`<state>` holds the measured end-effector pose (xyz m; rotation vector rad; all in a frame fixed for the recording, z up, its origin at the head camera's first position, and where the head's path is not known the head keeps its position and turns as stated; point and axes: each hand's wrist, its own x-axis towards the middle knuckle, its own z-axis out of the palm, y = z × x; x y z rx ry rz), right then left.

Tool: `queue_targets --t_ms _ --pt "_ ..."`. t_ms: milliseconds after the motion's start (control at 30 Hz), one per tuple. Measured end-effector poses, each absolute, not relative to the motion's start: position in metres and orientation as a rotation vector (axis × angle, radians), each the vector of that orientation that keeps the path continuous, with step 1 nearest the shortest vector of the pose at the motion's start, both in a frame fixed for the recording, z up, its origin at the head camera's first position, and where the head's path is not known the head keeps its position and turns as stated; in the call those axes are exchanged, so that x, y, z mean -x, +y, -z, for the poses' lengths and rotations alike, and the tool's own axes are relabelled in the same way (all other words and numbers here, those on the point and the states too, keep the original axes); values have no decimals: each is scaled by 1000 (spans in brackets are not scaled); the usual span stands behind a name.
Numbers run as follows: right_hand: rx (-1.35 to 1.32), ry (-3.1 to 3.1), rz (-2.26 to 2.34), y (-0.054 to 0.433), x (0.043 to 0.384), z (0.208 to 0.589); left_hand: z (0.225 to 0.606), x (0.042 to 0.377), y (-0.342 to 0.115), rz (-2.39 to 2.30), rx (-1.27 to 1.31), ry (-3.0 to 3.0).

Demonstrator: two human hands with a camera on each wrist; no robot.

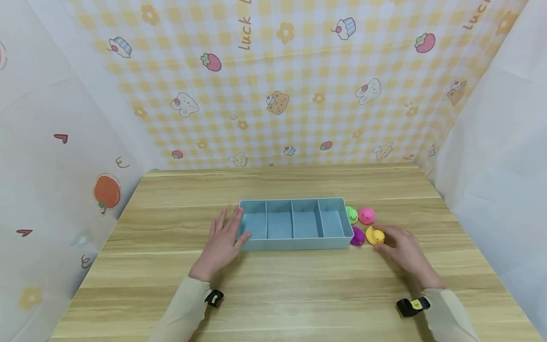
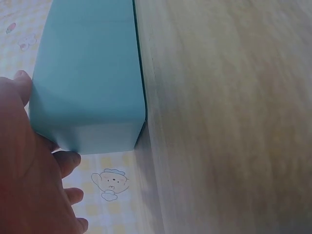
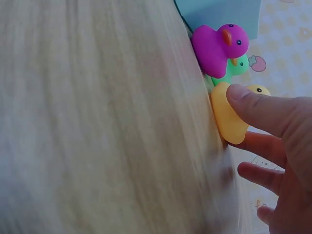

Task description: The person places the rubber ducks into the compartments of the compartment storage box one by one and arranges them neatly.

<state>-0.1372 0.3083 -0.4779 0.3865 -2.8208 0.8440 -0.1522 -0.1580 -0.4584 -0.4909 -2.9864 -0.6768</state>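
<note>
A blue-grey box (image 1: 279, 244) with several compartments in a row sits on the wooden table. My left hand (image 1: 220, 247) rests against its left end, fingers spread and thumb at the near corner. In the left wrist view, the fingertips touch the box's end wall (image 2: 105, 136). Beyond the box's right end, my right hand (image 1: 403, 249) pinches a yellow rubber duck (image 3: 229, 119) between thumb and forefinger, low at the tabletop. Beside it stand a purple duck (image 3: 212, 48), a green duck (image 1: 352, 215) partly hidden by the box, and a pink duck (image 1: 366, 215).
The wooden table (image 1: 290, 294) reaches back to a wall covered in yellow checked cloth (image 1: 256, 95). White cloth (image 1: 500, 142) hangs along the right side and more hangs on the left. A strapped black device (image 1: 412, 306) sits on each wrist.
</note>
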Motion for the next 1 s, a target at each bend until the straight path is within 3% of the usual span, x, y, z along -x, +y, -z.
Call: queue_targets --t_ms 1000 --pt "-427 -2701 -783 296 140 448 456 151 -159 764 493 -2989"
